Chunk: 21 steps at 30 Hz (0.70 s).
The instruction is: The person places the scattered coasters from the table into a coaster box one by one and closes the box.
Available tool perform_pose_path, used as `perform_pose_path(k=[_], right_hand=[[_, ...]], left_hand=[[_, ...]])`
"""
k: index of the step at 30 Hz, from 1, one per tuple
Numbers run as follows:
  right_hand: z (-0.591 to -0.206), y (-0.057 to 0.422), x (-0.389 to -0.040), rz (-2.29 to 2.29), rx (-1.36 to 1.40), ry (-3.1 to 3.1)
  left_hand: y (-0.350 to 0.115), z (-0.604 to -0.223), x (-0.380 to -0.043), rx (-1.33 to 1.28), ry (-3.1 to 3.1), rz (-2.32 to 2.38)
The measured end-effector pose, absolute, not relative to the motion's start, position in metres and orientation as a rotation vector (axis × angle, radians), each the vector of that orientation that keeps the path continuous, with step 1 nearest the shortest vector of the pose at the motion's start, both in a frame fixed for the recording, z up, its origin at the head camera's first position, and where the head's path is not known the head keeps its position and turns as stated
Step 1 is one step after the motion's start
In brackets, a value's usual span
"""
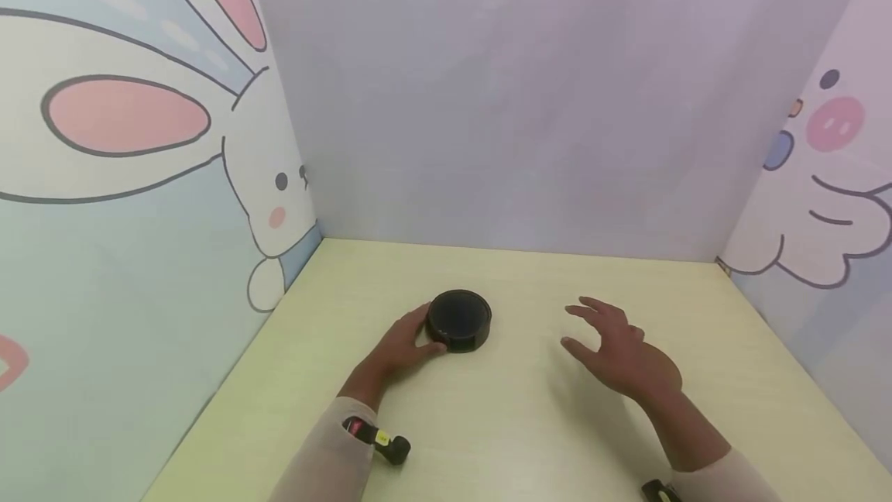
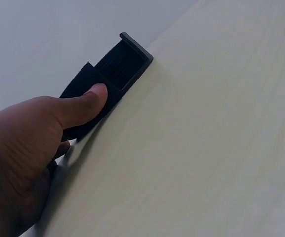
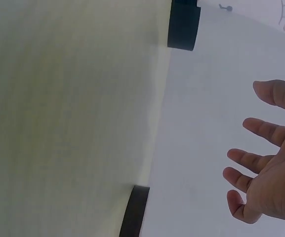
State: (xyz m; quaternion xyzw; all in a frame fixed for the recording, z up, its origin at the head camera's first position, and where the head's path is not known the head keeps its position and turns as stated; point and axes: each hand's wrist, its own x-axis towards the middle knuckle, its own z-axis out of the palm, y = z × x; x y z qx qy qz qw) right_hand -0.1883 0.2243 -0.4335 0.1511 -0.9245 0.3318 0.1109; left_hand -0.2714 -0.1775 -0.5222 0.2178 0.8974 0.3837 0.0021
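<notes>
A black round coaster holder [image 1: 460, 318], open at the top with a cut-out in its side wall, sits on the table. My left hand [image 1: 404, 343] grips it from the left. In the left wrist view, the thumb [image 2: 97, 95] presses on the wall of the holder [image 2: 83, 74] beside the cut-out, where fine ridges show. To the right, my right hand [image 1: 609, 347] hovers with fingers spread and nothing in them. Under that hand, partly hidden, is a brown round flat piece [image 1: 665, 369]; the right wrist view shows a dark curved edge of it [image 3: 135, 212].
The pale wood-look table [image 1: 488, 424] is bounded by a plain grey back wall [image 1: 516, 99]. A side panel with a cartoon rabbit [image 1: 258, 177] rises on the left, another cartoon panel [image 1: 829, 200] on the right. Black camera straps [image 1: 379, 438] sit on the wrists.
</notes>
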Motion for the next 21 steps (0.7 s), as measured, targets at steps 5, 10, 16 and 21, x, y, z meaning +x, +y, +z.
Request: perform_pose_path(k=[5, 10, 16, 21], right_hand=[[-0.430, 0.254, -0.187, 0.924, 0.287, -2.859], [-0.431, 0.281, -0.186, 0.860, 0.165, -2.947], [-0.438, 0.304, -0.185, 0.714, 0.118, -3.037], [-0.438, 0.313, -0.187, 0.686, 0.105, -3.087]], left_hand=[[-0.179, -0.521, -0.272, 0.720, 2.819, 1.190], [-0.180, -0.520, -0.271, 0.728, 2.812, 1.203], [-0.180, -0.520, -0.271, 0.725, 2.798, 1.208], [-0.181, -0.520, -0.270, 0.718, 2.794, 1.216]])
